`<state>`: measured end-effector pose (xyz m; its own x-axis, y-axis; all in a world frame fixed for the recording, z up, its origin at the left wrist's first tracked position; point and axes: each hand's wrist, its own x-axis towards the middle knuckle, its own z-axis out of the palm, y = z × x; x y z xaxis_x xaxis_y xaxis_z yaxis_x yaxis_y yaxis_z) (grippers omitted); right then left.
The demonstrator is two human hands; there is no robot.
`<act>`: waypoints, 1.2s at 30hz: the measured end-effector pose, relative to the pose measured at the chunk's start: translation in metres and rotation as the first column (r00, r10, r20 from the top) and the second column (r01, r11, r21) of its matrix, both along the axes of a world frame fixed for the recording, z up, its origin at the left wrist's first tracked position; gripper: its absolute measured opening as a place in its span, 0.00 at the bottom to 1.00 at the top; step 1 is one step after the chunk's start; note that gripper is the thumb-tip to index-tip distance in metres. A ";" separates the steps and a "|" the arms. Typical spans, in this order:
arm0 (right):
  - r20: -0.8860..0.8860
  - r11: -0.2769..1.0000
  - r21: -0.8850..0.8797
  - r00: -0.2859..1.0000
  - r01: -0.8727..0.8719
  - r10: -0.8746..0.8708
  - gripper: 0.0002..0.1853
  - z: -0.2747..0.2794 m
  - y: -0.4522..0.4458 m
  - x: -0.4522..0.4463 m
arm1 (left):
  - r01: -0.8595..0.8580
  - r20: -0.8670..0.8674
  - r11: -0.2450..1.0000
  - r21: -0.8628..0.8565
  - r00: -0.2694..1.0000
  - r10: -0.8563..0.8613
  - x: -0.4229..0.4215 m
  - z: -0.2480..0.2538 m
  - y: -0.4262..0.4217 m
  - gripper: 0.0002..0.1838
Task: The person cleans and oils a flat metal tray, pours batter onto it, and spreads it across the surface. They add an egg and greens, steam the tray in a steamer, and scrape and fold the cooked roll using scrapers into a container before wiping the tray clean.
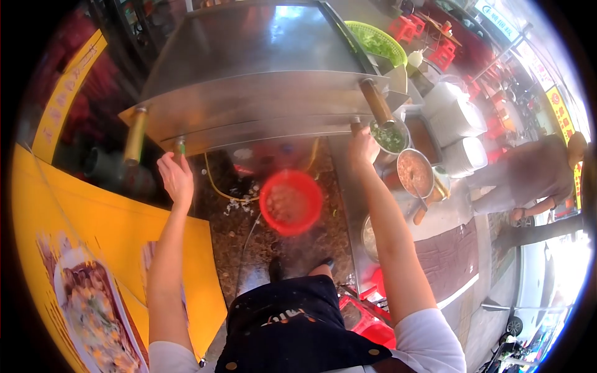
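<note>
A large metal steamer cabinet (249, 105) with a flat shiny top stands in front of me, with wooden handles at its front corners. My left hand (176, 179) is closed round the short lower handle (180, 147) at the left. On the right, my right hand (363, 148) grips the matching lower handle (356, 126). Longer upper handles, the left one (135, 137) and the right one (377, 102), stick out above both hands and are untouched. A narrow dark line runs between the upper metal front and the lower strip.
Below on the floor is a red basin (290, 202). To the right are a pot of chopped greens (390, 137), a pot of brownish filling (415, 174), stacked white containers (465, 155) and a green basket (376, 42). A yellow panel (118, 230) borders the left. Another person (528, 171) stands far right.
</note>
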<state>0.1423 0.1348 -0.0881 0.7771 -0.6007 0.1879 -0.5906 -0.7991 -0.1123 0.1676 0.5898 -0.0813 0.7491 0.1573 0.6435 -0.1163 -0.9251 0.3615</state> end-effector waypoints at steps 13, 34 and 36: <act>0.005 0.999 0.049 1.000 -0.024 0.024 0.13 -0.003 -0.005 0.000 | -0.161 -0.640 0.986 0.042 0.754 0.151 0.018 0.016 -0.001 0.22; -0.040 0.997 0.009 0.996 -0.083 0.083 0.14 0.008 0.001 -0.003 | -0.241 -0.516 0.963 0.118 0.814 0.267 0.017 0.012 -0.007 0.19; -0.049 0.997 -0.004 0.996 -0.081 0.081 0.13 0.009 0.000 -0.004 | -0.239 -0.535 0.965 0.111 0.804 0.260 0.019 0.011 -0.007 0.19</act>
<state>0.1383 0.1344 -0.0796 0.8316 -0.5342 0.1520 -0.5284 -0.8452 -0.0802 0.1862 0.5833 -0.0702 0.9153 0.3714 0.1557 0.3242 -0.9089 0.2623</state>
